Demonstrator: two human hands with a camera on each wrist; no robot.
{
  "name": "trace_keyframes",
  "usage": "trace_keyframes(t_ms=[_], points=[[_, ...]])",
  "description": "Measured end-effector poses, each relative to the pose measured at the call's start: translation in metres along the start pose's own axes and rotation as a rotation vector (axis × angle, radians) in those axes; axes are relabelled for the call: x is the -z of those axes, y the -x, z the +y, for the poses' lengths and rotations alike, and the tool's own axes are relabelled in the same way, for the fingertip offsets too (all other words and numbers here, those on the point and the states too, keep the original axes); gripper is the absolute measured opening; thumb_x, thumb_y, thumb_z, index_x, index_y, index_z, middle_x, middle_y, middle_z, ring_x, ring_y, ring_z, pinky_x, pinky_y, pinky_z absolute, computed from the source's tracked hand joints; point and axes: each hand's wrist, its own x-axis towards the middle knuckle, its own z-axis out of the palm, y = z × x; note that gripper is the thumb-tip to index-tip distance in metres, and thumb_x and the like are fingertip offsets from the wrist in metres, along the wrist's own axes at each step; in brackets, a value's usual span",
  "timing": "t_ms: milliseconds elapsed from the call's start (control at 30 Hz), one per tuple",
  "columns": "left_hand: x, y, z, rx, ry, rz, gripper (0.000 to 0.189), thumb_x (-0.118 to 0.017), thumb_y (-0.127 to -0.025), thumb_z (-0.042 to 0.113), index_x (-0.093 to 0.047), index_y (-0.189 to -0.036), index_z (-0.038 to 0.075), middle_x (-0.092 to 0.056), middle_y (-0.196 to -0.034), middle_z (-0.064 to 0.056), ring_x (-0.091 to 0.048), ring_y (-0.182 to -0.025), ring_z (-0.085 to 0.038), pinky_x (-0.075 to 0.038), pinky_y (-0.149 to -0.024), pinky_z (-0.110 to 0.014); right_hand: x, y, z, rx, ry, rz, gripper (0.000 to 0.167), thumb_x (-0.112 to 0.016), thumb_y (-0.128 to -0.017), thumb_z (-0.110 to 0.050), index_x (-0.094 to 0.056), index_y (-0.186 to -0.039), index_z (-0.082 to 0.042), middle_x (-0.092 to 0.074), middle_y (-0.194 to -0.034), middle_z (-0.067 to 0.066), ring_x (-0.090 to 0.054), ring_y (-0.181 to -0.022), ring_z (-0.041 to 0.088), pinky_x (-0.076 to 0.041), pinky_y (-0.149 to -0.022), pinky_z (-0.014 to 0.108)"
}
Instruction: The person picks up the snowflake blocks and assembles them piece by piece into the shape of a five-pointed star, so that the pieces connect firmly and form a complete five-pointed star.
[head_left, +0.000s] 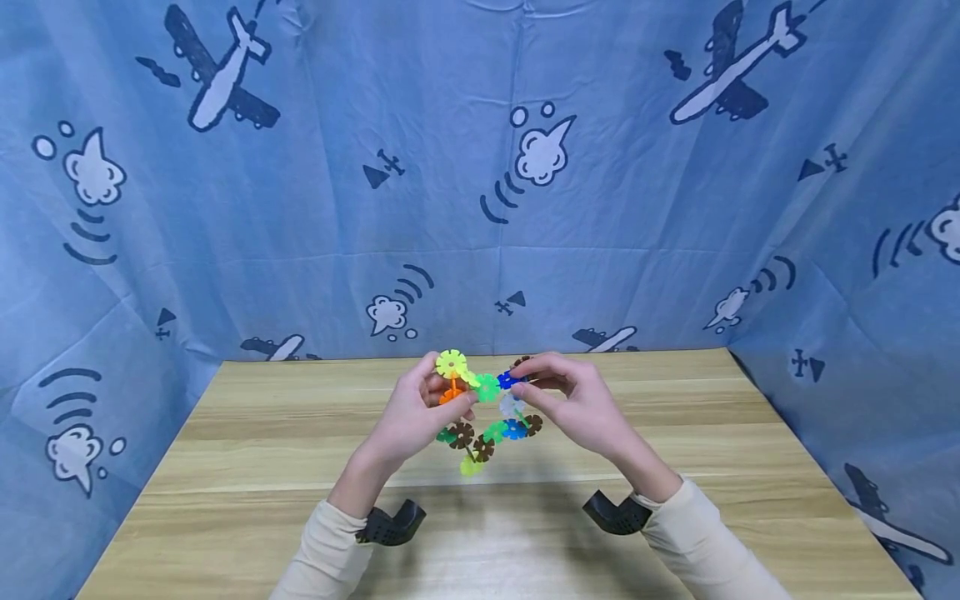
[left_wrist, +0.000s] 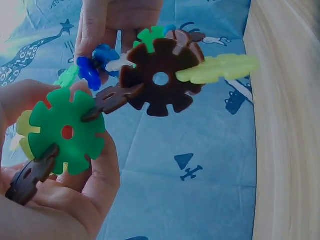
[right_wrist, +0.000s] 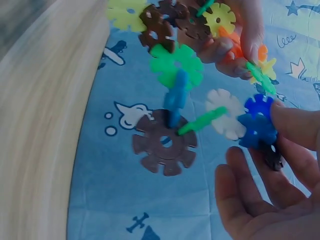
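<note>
Both hands hold up a looped chain of slotted plastic flower discs above the table. My left hand (head_left: 408, 412) grips its left part, where a yellow disc (head_left: 451, 364), an orange disc (right_wrist: 231, 44) and a green disc (left_wrist: 50, 120) sit. A light green disc (head_left: 487, 387) sticks out past the left thumb. With thumb and fingers my right hand (head_left: 581, 400) pinches a dark blue disc (right_wrist: 260, 105) beside a clear disc (right_wrist: 222, 122). Whether the light green and dark blue discs are joined, I cannot tell. Brown discs (left_wrist: 142, 92) and a pale yellow disc (head_left: 471, 466) hang below.
A light wood-grain table (head_left: 247, 467) lies under the hands. Behind and at both sides hangs a blue curtain (head_left: 450, 208) printed with planes and clouds. Each wrist wears a black camera mount (head_left: 393, 523).
</note>
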Motion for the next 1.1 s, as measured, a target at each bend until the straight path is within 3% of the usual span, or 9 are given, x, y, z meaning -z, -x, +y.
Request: trace_keyframes(t_ms=[267,467,600,767,933,1100], points=[[-0.0045,0.0018,0.0011,-0.086,-0.074,0.041,0.027,-0.066,-0.094,0.002,-0.049,-0.115,0.004,-0.070,-0.104,-0.022,-0.073,-0.086,-0.032,-0.063,-0.075,-0.030,0.0007,0.0056,0.0004,0.061,-0.063,0.039,0.015,-0.073,-0.092,-0.004,-0.073,-0.107,-0.005,-0.071,-0.110,0.010,-0.071,-0.094,0.013,-0.060,-0.086,0.026],[-0.0067,0.0019,0.0016,-0.075,-0.069,0.053,0.027,-0.066,-0.094,0.001,-0.049,-0.115,0.004,-0.069,-0.108,-0.026,-0.073,-0.088,-0.032,-0.064,-0.077,-0.032,-0.0003,0.0067,0.0005,0.059,-0.095,0.039,0.016,-0.072,-0.093,-0.003,-0.073,-0.108,-0.004,-0.071,-0.112,0.012,-0.072,-0.093,0.014,-0.061,-0.082,0.028],[-0.0072,0.0005,0.0016,-0.055,-0.032,0.037,0.028,-0.067,-0.093,0.001,-0.049,-0.115,0.003,-0.069,-0.108,-0.026,-0.073,-0.092,-0.037,-0.064,-0.080,-0.037,-0.0010,0.0066,-0.0002,0.017,-0.088,0.054,0.015,-0.074,-0.092,-0.007,-0.075,-0.107,-0.006,-0.073,-0.111,0.011,-0.073,-0.093,0.013,-0.061,-0.081,0.027],[-0.0067,-0.0004,0.0023,-0.023,0.017,0.021,0.030,-0.070,-0.092,0.001,-0.049,-0.115,0.003,-0.068,-0.108,-0.028,-0.074,-0.089,-0.027,-0.063,-0.080,-0.033,0.0005,0.0060,-0.0016,-0.058,-0.104,0.081,0.016,-0.078,-0.089,-0.011,-0.078,-0.105,-0.006,-0.076,-0.108,0.010,-0.074,-0.090,0.013,-0.062,-0.081,0.027],[-0.0066,0.0000,0.0033,-0.041,0.013,0.007,0.030,-0.070,-0.092,0.000,-0.049,-0.113,0.002,-0.070,-0.101,-0.020,-0.074,-0.085,-0.023,-0.063,-0.079,-0.033,0.0035,0.0057,-0.0048,-0.165,-0.136,0.078,0.020,-0.082,-0.087,-0.015,-0.079,-0.104,-0.006,-0.077,-0.105,0.011,-0.075,-0.088,0.013,-0.062,-0.080,0.028],[-0.0074,-0.0001,0.0052,-0.050,0.006,0.003,0.030,-0.071,-0.091,-0.001,-0.050,-0.113,0.002,-0.071,-0.099,-0.016,-0.074,-0.083,-0.021,-0.064,-0.079,-0.032,0.0046,0.0049,-0.0063,-0.206,-0.164,0.062,0.021,-0.083,-0.085,-0.017,-0.080,-0.103,-0.006,-0.078,-0.103,0.010,-0.075,-0.088,0.016,-0.062,-0.081,0.029]])
